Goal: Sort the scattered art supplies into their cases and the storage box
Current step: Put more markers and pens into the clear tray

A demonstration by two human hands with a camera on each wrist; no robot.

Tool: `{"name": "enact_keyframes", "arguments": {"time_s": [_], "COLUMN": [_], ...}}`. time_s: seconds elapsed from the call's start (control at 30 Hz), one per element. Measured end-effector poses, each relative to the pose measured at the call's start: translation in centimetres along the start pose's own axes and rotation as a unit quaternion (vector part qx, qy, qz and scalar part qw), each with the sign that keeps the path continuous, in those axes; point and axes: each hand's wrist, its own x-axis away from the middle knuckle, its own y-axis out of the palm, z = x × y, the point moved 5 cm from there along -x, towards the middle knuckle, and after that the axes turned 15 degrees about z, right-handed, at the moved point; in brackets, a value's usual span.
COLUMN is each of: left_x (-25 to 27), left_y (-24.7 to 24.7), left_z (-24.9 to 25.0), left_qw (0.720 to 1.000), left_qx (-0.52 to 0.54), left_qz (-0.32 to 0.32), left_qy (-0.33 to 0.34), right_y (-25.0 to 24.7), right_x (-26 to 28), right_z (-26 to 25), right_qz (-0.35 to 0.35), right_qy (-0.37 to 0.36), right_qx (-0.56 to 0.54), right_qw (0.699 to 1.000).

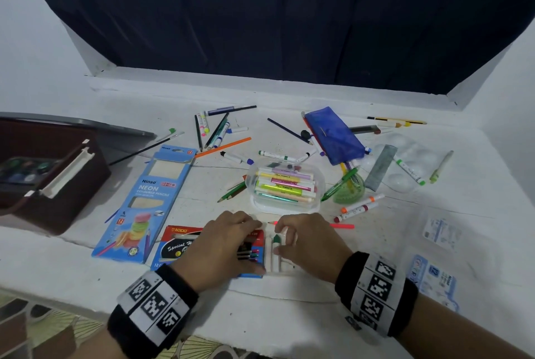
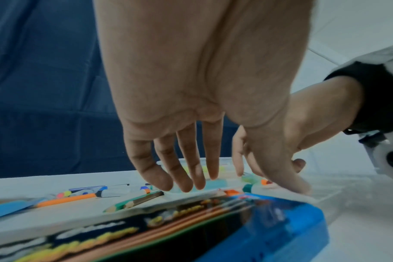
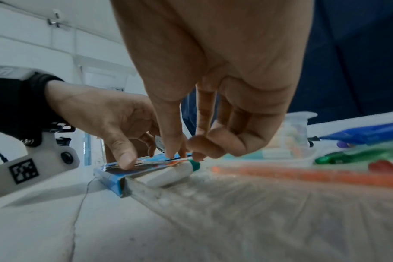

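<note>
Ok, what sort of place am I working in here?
Probably a home craft corner: a white painted ledge below a dark blue curtain, strewn with markers and pencils, with a blue pencil pouch and a brown storage box.

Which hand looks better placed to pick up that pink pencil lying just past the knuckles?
Probably the right hand: the pink pencil lies beside it, while the left hand rests on the pencil box.

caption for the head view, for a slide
Left hand steadies the pencil box as the right hand touches a green-capped marker beside it, amid scattered supplies.
</note>
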Motion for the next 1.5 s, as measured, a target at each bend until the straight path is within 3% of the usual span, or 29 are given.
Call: {"name": "enact_keyframes", "arguments": {"time_s": [0.13,0.4,0.63,0.77,0.93,1.33,1.4,1.5], "left_x": [1.5,1.4,1.4,1.4,1.3,0.9,1.1,1.0], "left_y": [0.2,0.5,0.4,0.4,0.3,0.1,-0.6,-2.5], "left_z": [-1.7,-2.2,-2.3,-1.9,-1.9,-2.5,-3.2,-4.9], "left_qw": [0.999,0.999,0.999,0.998,0.998,0.997,0.997,0.991], "left_qx": [-0.026,-0.029,0.0,0.011,0.012,0.009,0.049,0.128], "left_qz": [-0.035,-0.029,-0.049,-0.057,-0.048,-0.063,-0.044,0.018], "left_qy": [0.0,0.009,0.011,0.033,0.034,0.043,0.046,0.035], "right_y": [0.6,0.6,0.3,1.1,1.0,1.4,0.9,-0.5], "right_x": [0.4,0.3,1.1,1.2,0.8,0.6,0.4,-0.4], "right_z": [-0.5,-1.2,-0.3,-0.7,-0.6,-2.1,-2.4,-3.4], "right_qz": [-0.041,-0.051,-0.14,-0.133,-0.112,-0.107,-0.104,-0.039], "right_qy": [-0.044,-0.082,-0.104,-0.125,-0.077,-0.066,-0.064,-0.056], "right_qx": [0.093,0.139,0.161,0.134,0.122,0.147,0.142,0.11], "right_qw": [0.994,0.986,0.971,0.974,0.983,0.981,0.982,0.992]}}
